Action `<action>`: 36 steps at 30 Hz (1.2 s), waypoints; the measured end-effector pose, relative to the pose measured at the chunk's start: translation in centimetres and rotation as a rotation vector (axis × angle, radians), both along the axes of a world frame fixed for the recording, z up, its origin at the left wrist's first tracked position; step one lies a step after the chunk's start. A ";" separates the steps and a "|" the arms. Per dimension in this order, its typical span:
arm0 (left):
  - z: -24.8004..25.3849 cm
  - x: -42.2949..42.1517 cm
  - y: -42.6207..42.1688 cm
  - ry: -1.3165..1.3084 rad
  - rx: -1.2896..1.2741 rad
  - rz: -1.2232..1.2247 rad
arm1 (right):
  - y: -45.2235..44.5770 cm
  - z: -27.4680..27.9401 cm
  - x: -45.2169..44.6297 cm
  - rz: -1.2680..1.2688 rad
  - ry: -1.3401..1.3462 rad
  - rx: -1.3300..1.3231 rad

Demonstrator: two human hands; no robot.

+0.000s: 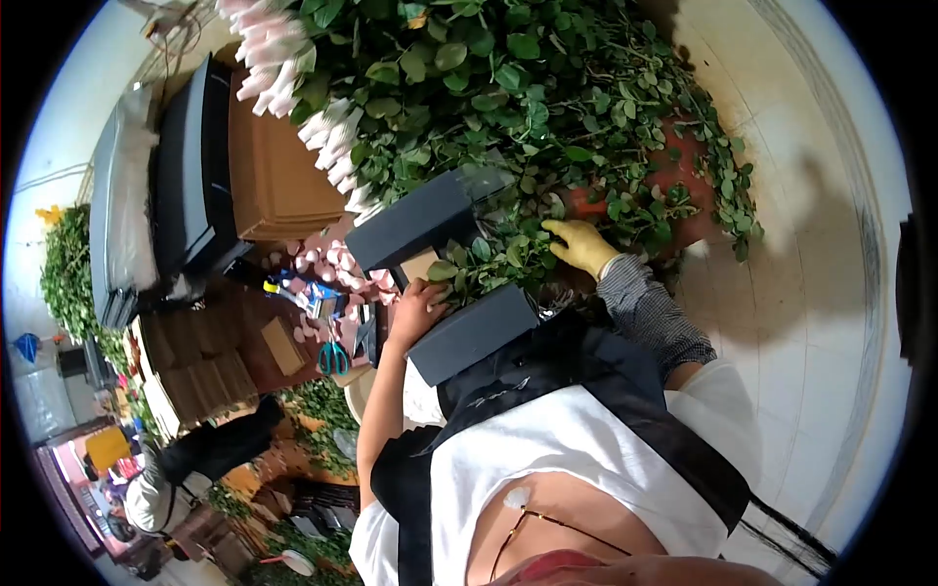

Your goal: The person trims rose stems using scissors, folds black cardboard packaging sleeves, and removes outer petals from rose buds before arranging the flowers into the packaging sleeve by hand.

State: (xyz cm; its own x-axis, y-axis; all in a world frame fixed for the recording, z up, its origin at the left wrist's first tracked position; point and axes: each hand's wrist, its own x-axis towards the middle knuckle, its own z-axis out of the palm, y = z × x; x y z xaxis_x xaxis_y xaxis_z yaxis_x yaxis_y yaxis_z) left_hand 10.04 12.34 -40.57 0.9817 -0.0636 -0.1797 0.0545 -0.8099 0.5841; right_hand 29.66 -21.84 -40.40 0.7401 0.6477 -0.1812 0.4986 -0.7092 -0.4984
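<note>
My left hand [418,311] is bare and curls at the end of a leafy bunch of stems [493,264], beside a strip of brown cardboard [420,266]. Its fingertips are partly hidden, and what they grip is unclear. The bunch lies between two dark grey-black panels, the upper panel [410,223] beyond it and the lower panel [476,335] nearer my body. My right hand [583,246], in a yellow glove, rests at the right side of the leaves with its fingers stretched out and slightly apart.
A big heap of leafy stems [528,88] with white-wrapped heads [269,54] spreads beyond the panels. Pink petals [342,266], teal-handled scissors [333,357] and a cardboard piece [283,347] lie to the left. Black boxes [191,161] stand behind. Another person [156,493] is at lower left.
</note>
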 end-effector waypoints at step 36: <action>-11.2 1.4 0.6 -0.294 -0.079 0.185 | 6.3 -4.6 13.1 -0.114 -0.035 -0.172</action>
State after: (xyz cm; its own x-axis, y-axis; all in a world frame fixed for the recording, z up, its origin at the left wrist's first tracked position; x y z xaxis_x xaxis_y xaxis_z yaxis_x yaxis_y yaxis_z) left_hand 11.40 12.97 -51.79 0.9868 0.1181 0.1105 0.0166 -0.7536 0.6571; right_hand 42.72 -15.57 -44.97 0.8147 0.5210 -0.2544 0.4253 -0.8352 -0.3486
